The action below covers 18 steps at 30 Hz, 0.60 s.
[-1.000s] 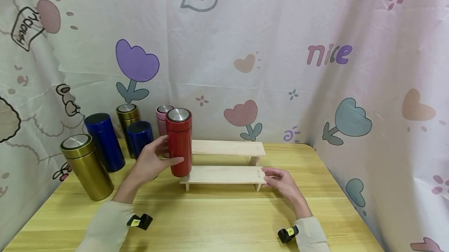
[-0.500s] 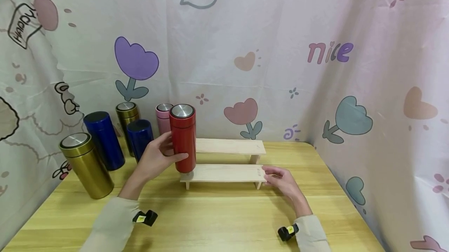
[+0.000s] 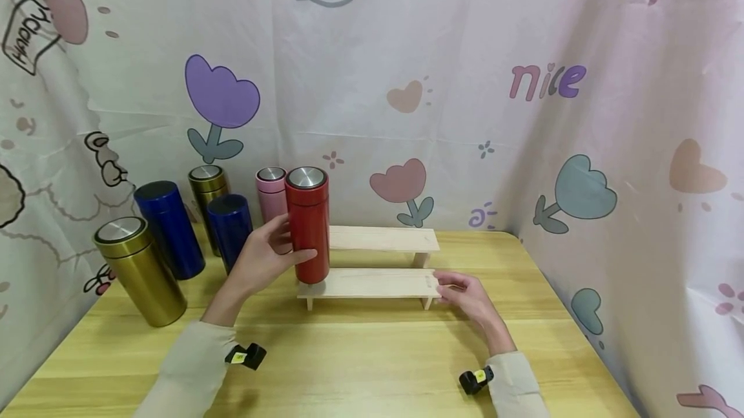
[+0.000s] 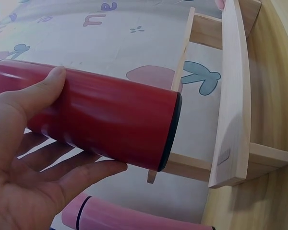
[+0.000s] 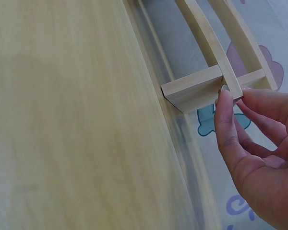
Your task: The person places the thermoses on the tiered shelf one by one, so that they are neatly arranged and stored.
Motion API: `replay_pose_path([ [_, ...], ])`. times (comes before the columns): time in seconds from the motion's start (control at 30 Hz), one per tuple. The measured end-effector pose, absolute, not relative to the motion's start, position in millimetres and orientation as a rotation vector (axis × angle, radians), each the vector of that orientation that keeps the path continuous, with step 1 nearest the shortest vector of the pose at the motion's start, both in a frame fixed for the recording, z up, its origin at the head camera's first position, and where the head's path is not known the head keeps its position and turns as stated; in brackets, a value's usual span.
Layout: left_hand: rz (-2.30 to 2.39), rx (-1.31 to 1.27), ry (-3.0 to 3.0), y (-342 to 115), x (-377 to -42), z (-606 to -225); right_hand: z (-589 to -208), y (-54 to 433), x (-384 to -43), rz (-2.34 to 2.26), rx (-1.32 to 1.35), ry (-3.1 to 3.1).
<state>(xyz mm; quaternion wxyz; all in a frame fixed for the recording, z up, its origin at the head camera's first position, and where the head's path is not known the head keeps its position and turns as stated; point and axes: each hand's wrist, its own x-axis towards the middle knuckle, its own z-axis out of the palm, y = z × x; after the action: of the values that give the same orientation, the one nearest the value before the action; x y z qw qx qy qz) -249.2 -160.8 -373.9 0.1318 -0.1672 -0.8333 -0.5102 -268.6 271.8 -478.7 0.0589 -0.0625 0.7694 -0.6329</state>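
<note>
While the table [image 3: 372,360] is running out of the head view at six o'clock, its three o'clock edge is lying well apart from the two-tier shelf [image 3: 383,239], whose upper nine o'clock end is hiding behind the red bottle [image 3: 309,230]. Partly covering the pink bottle [image 3: 271,195] at ten o'clock, it is hovering just over the lower board [image 3: 378,283]. The left hand [image 3: 261,263] is gripping it, wrapped partway round; the right hand [image 3: 467,298] is pinching the board's three o'clock end.
</note>
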Motion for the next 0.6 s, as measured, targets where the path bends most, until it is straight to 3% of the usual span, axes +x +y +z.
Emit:
replay_pose_path([
  [0.6, -1.522, -0.499, -2.389, -148, -256, -369, -478, 271, -270, -1.918, -0.182, 2.335],
])
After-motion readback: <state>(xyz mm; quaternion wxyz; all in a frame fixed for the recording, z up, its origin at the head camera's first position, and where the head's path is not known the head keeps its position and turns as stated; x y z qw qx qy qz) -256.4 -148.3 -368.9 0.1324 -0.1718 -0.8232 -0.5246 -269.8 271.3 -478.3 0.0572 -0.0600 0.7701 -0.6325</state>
